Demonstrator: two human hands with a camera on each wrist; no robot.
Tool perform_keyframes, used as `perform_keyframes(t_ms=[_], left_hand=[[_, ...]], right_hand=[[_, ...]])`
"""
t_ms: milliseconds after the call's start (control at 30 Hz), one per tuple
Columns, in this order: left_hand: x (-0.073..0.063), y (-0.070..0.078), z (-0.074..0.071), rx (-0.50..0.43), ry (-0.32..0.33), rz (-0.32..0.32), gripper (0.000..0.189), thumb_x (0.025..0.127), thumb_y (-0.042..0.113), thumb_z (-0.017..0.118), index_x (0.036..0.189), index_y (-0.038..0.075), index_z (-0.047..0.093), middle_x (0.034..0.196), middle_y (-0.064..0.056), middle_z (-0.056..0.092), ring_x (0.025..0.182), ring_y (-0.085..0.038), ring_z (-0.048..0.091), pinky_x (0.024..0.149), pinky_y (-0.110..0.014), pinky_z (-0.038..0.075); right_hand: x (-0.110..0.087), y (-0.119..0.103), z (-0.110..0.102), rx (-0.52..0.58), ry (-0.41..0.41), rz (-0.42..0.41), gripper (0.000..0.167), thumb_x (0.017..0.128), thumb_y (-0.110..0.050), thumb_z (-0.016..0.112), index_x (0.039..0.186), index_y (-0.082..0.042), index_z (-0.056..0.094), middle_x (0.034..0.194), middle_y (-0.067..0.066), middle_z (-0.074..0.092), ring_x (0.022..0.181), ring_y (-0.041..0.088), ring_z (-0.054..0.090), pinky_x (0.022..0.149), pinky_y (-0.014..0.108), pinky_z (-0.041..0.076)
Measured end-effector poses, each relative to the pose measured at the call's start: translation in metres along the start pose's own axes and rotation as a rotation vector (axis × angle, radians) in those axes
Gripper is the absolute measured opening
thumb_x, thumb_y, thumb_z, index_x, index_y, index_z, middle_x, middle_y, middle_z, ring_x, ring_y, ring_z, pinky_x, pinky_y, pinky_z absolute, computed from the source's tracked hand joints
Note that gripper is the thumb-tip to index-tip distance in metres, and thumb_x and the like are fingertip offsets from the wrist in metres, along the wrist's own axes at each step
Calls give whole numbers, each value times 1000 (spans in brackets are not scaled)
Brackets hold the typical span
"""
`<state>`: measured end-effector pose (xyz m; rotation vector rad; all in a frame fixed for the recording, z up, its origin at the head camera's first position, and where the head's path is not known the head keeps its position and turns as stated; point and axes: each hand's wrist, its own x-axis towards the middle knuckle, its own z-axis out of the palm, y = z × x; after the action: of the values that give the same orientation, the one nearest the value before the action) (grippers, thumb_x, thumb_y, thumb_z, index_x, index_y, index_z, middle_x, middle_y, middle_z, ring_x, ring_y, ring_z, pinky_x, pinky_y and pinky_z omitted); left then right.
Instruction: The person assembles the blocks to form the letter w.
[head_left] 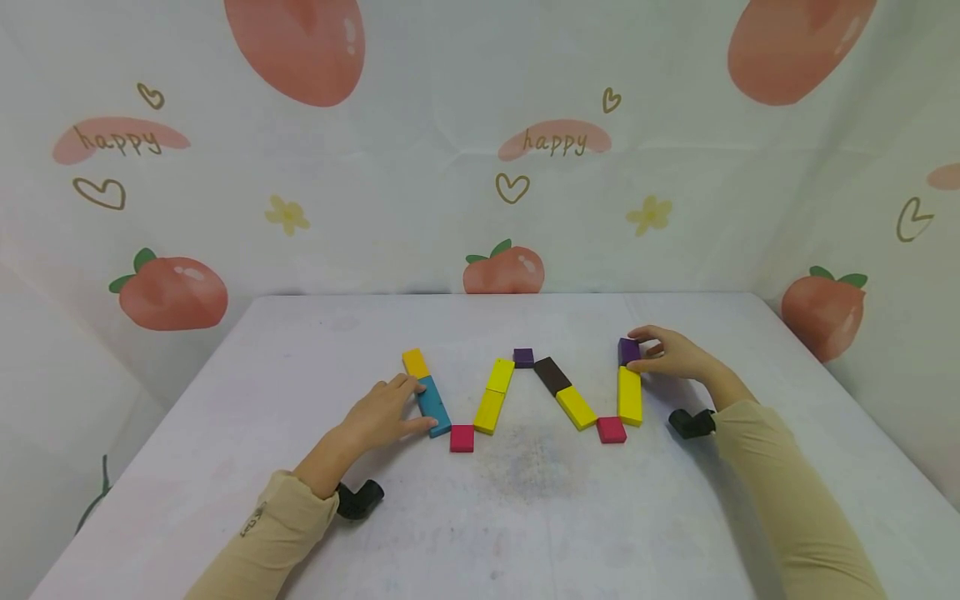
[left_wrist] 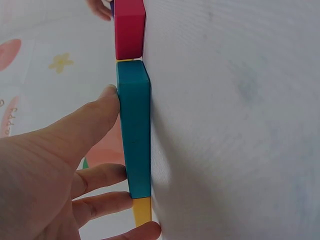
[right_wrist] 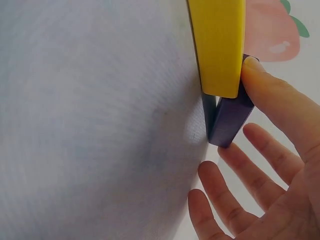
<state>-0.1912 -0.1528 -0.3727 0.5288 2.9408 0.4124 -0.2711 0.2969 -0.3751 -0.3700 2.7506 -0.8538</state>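
Observation:
My left hand lies along the outer side of a long teal block. Its thumb touches the block near one end, and the spread, fairly straight fingers reach to the other end and an orange-yellow block. A red block sits at the teal block's near end. On the right, my right hand pinches a dark purple block between thumb and a fingertip, the other fingers spread. This purple block stands at the far end of a yellow block, slightly angled to it in the right wrist view.
Between the hands, the zigzag row continues with yellow blocks, a small purple block, a dark brown block, another yellow block and a second red block. A white table meets a printed cloth behind.

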Motion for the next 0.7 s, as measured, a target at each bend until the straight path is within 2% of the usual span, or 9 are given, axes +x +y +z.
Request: perform_keyframes(t_ms=[233, 433, 700], left_hand=[[0, 0, 0, -4, 3, 3, 57, 84, 40, 66, 125, 2, 53, 130, -17, 50, 101, -31, 51, 91, -46, 49], [0, 0, 1, -8, 4, -1, 57, 84, 40, 66, 125, 2, 53, 130, -17, 50, 102, -31, 51, 93, -46, 49], [0, -1, 1, -16, 6, -3, 57, 84, 40, 66, 124, 3, 53, 131, -16, 50, 102, -31, 51, 92, -46, 49]], right_hand=[[1, 2, 0, 3, -7, 25, 66, 86, -36, 65, 136, -3, 38, 138, 28, 40, 117, 45, 47, 94, 53, 47], [3, 2, 1, -9, 0, 23, 56, 91, -31, 59, 135, -2, 39, 136, 28, 41, 116, 45, 47, 94, 53, 47], [4, 3, 1, -6, 1, 11, 52, 92, -24, 58, 135, 0, 40, 135, 29, 42, 115, 45, 48, 93, 52, 48]])
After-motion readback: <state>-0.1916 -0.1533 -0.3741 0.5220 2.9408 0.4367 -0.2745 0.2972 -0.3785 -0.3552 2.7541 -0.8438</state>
